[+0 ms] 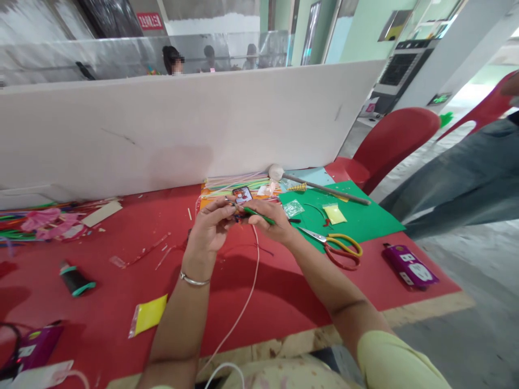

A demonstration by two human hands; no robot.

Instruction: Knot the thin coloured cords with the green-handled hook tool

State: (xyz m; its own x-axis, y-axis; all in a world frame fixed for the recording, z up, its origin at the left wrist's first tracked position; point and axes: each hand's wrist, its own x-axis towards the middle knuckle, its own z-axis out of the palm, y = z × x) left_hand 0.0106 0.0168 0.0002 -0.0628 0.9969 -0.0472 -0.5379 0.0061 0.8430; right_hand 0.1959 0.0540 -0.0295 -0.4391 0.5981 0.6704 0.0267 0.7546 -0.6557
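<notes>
Above the middle of the red table, my left hand [211, 224] is closed, its fingertips pinching a small dark item with bits of blue and orange [238, 216] too small to name. My right hand [273, 219] is wrapped round a slim green stick-like tool [259, 215], whose tip meets the small item between both hands. Its kind does not show. Just behind the fingers lies a phone [242, 194] with a lit picture on its screen. A pale cable [253, 281] runs from under my hands toward my lap.
On the green sheet [377, 216] at right lie scissors [343, 248], a yellow packet [334, 213] and a grey rod [328, 188]. A purple pouch-like box [411, 266] sits near the right edge. Craft stems and pink pieces [52, 222], a black-and-teal tool [76, 279] and another yellow packet [150, 315] lie left.
</notes>
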